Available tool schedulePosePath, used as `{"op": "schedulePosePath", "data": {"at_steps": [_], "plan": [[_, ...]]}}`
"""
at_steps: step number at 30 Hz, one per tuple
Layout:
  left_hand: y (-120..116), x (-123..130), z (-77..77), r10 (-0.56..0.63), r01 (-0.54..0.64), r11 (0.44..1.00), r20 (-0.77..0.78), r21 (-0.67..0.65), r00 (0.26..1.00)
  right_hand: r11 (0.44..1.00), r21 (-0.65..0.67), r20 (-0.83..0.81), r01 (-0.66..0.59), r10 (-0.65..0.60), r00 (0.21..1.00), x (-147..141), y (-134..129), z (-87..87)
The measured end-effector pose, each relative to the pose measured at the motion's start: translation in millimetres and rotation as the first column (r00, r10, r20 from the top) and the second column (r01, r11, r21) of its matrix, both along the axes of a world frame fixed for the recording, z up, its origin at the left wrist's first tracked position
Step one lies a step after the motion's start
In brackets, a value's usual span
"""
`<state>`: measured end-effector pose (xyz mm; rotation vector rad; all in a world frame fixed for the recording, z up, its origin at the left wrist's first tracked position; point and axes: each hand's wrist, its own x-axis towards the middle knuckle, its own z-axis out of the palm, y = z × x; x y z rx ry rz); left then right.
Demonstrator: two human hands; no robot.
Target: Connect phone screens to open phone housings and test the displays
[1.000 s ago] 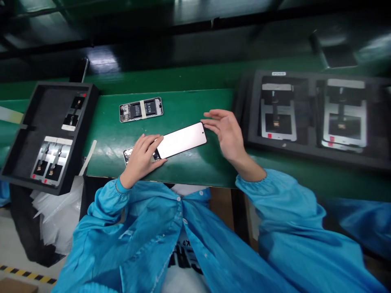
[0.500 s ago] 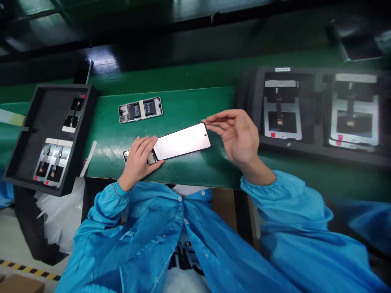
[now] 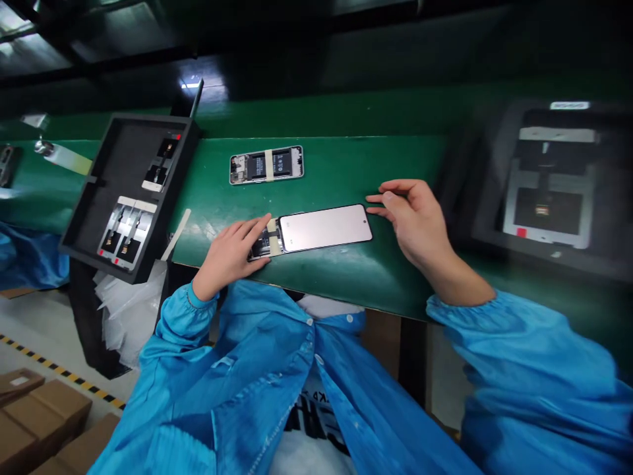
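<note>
A smartphone body with its insides bare [image 3: 262,245] lies on the green bench, a pale tape strip across it. My left hand [image 3: 232,254] grips the left end of this body, thumb on the near edge and fingers on the far edge. A phone screen [image 3: 324,227], lit white, extends to the right of the body and partly overlaps or meets it; the exact joint is hard to make out. Just off the screen's right end is my right hand [image 3: 413,218], fingers stretched out and slightly apart, holding nothing visible.
Another opened phone [image 3: 267,165] with a taped battery lies behind. A black foam tray [image 3: 123,142] with screen parts is at the left, a blurred tray [image 3: 494,218] at the right. A pale strip [image 3: 177,234] and clear plastic bags [image 3: 131,310] are by the bench's left edge.
My right hand has come away from the screen's corner. The screen now lies less slanted. The camera has turned, so the bench appears shifted to the right.
</note>
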<state>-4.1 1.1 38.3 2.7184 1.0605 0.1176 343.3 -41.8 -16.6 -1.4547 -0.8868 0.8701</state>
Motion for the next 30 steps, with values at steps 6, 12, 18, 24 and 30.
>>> {"op": "schedulePosePath", "data": {"at_steps": [6, 12, 18, 24, 30], "plan": [[2.7, -1.1, 0.4, -0.012, 0.013, 0.999, 0.029, -0.045, 1.0, 1.0, 0.018, 0.102, 0.005, -0.007, 0.995, -0.3, 0.9, -4.5], [5.7, 0.1, -8.4, 0.002, 0.01, 0.997, 0.143, -0.081, 0.99, 0.992, 0.018, 0.336, -0.121, 0.108, 0.936, -0.9, -4.7, -4.5], [7.3, -12.3, -16.7, -0.048, 0.063, 0.996, 0.239, -0.058, 0.97, 0.898, -0.08, 0.707, -0.432, 0.357, 0.61, 3.4, -8.0, -0.7], [0.6, -8.8, -12.9, -0.047, 0.06, 0.996, 0.171, -0.07, 0.984, 0.799, -0.155, 0.796, -0.581, 0.45, 0.405, 0.6, -1.7, -5.4], [17.8, -5.4, -4.1, -0.009, 0.048, 0.975, 0.176, -0.218, 0.984, 0.765, -0.05, 0.813, -0.642, 0.404, 0.419, -6.4, 2.9, -9.1]]}}
